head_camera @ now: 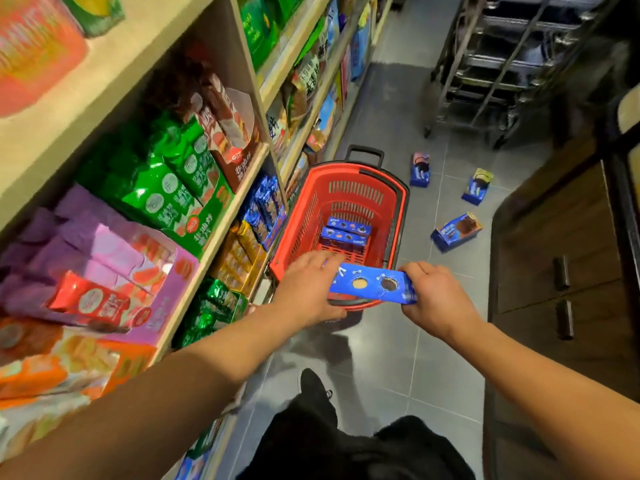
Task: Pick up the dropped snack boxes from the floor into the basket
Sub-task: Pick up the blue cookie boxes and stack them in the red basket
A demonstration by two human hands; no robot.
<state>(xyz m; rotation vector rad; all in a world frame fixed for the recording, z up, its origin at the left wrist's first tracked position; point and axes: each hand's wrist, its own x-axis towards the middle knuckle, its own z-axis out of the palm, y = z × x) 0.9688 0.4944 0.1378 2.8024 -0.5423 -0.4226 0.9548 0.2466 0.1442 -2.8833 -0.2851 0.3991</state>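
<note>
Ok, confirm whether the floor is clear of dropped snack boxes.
No, three blue snack boxes lie on the grey floor right of the red basket.

The aisle is narrow: stocked shelves point(194, 188) wall the left side, and a dark cabinet point(561, 271) juts in on the right; between them runs a strip of grey tiled floor point(443, 341); the red basket point(301, 220) stands against the shelves and fills the left half of that strip, its mouth open from above, with two boxes low inside; bare floor to its right gives free reach to three boxes point(456, 231) lying apart; a metal rack point(502, 71) closes the far end.
</note>
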